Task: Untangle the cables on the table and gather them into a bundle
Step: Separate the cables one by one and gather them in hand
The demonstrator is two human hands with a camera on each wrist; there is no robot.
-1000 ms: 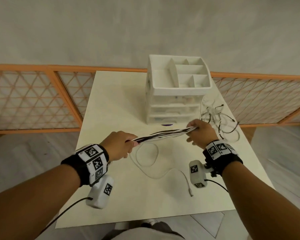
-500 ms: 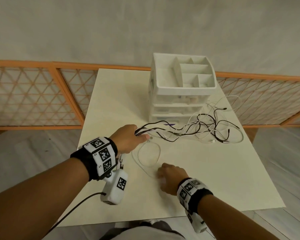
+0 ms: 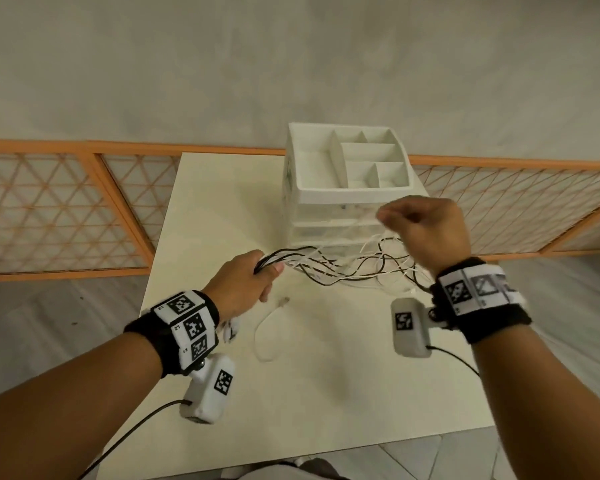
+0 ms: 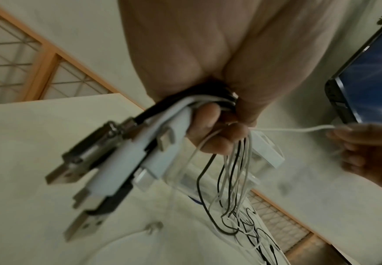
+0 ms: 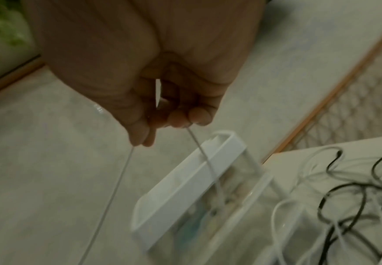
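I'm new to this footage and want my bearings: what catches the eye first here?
The left hand at the table's middle grips a fistful of black and white cables, their USB plugs jutting out behind the fingers. The right hand, raised in front of the white drawer organiser, pinches one thin white cable. The loose ends sprawl tangled on the table.

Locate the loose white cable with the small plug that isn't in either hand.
In the head view, the loose white cable lies looped on the cream table, just right of the left hand, near side of the white drawer organiser.
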